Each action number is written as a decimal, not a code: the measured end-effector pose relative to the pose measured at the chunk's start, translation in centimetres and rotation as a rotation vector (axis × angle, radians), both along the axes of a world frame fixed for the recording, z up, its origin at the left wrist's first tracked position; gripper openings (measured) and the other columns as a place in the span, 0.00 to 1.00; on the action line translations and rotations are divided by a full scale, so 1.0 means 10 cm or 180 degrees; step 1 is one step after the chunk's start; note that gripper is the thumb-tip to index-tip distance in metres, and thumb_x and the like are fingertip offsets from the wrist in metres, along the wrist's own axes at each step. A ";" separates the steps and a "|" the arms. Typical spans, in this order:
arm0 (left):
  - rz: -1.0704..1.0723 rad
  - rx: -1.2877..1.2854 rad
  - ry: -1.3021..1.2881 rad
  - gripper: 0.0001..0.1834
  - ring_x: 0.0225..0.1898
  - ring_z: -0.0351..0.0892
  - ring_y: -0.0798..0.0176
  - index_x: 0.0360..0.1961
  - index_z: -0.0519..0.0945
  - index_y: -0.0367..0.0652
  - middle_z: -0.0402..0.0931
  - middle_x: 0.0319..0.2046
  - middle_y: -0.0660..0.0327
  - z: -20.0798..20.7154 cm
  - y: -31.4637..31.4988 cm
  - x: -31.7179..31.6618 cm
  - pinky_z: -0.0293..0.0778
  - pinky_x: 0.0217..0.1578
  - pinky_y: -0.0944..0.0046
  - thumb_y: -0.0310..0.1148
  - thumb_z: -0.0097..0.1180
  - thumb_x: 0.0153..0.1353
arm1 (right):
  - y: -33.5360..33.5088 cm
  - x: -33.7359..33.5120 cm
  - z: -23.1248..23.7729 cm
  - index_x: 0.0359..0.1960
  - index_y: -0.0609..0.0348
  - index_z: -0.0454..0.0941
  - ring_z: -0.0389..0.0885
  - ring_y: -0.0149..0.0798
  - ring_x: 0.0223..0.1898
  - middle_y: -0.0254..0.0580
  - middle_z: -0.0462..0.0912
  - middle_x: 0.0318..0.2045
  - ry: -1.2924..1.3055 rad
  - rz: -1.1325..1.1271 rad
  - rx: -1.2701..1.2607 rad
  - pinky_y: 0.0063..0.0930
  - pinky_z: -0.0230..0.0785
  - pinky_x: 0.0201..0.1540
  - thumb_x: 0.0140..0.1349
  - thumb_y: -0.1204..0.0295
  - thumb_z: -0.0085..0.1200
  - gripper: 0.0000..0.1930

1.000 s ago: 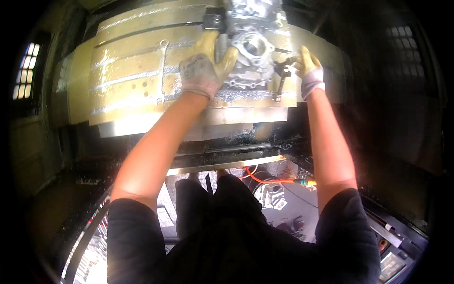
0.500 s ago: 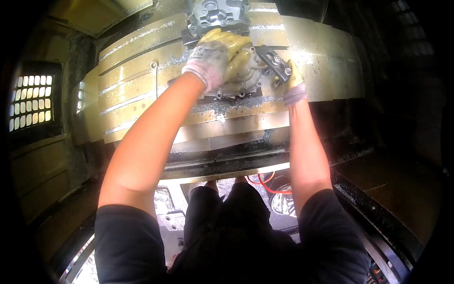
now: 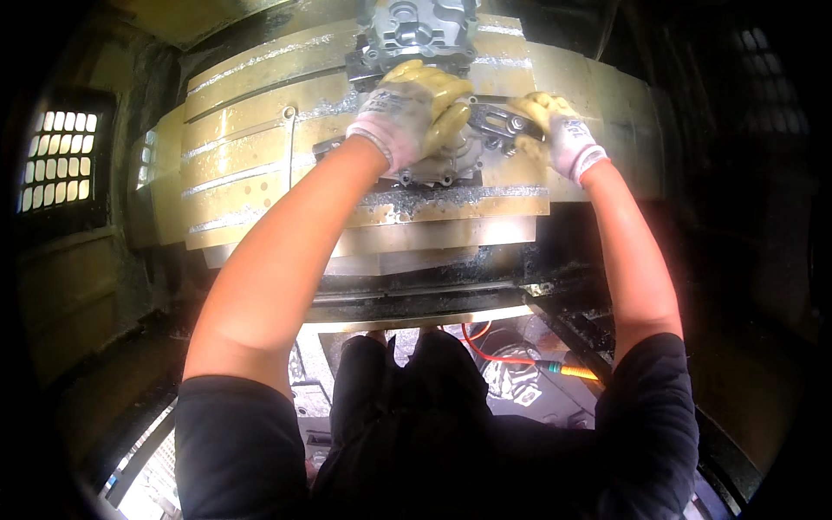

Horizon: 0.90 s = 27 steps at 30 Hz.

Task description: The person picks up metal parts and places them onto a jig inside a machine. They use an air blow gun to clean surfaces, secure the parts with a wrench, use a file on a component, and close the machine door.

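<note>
I'd hold the slotted clamp strap (image 3: pixel 494 119), gripped in the right hand (image 3: pixel 559 126), level beside the metal casting (image 3: pixel 442 166) on the T-slotted machine bed (image 3: pixel 247 165), the left hand (image 3: pixel 412 108) draped over that casting, though from here I can't tell whether it grips.

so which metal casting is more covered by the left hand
The nearer casting, beside the dark slotted clamp; the left hand hides much of it, while the farther casting, at the picture's top edge, is barely blocked.
</note>
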<state>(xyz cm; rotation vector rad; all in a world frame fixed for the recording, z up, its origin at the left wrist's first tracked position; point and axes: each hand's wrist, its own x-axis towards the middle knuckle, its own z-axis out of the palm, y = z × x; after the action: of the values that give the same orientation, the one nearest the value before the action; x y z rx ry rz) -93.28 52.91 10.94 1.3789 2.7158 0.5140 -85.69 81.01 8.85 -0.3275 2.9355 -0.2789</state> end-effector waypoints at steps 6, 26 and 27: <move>0.0103 -0.0017 0.0076 0.24 0.64 0.72 0.51 0.66 0.74 0.54 0.76 0.61 0.54 -0.12 0.01 -0.02 0.61 0.71 0.51 0.48 0.41 0.76 | -0.17 -0.17 0.34 0.60 0.51 0.76 0.80 0.58 0.52 0.55 0.82 0.49 -0.0051 0.0038 0.1035 0.47 0.72 0.57 0.61 0.50 0.63 0.29; 0.2177 -0.0398 -0.1019 0.29 0.52 0.84 0.46 0.55 0.80 0.38 0.85 0.46 0.49 -1.19 -2.13 0.26 0.76 0.57 0.51 0.51 0.63 0.61 | -1.79 -0.63 0.47 0.65 0.56 0.74 0.75 0.55 0.64 0.55 0.78 0.62 0.1711 0.0385 -0.0583 0.44 0.67 0.67 0.66 0.57 0.61 0.29; 0.1771 -0.0789 -0.0904 0.28 0.52 0.84 0.46 0.56 0.80 0.38 0.85 0.46 0.48 -1.08 -2.06 0.14 0.76 0.59 0.51 0.49 0.63 0.62 | -1.89 -0.71 0.36 0.67 0.54 0.72 0.72 0.55 0.66 0.54 0.76 0.64 0.1624 0.0444 -0.0574 0.45 0.64 0.69 0.65 0.54 0.61 0.31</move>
<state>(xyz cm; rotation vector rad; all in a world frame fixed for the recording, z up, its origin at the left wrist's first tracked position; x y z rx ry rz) -91.87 32.32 0.10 0.4440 2.7718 0.3424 -92.77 62.16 12.45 -0.7227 3.3643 -0.5082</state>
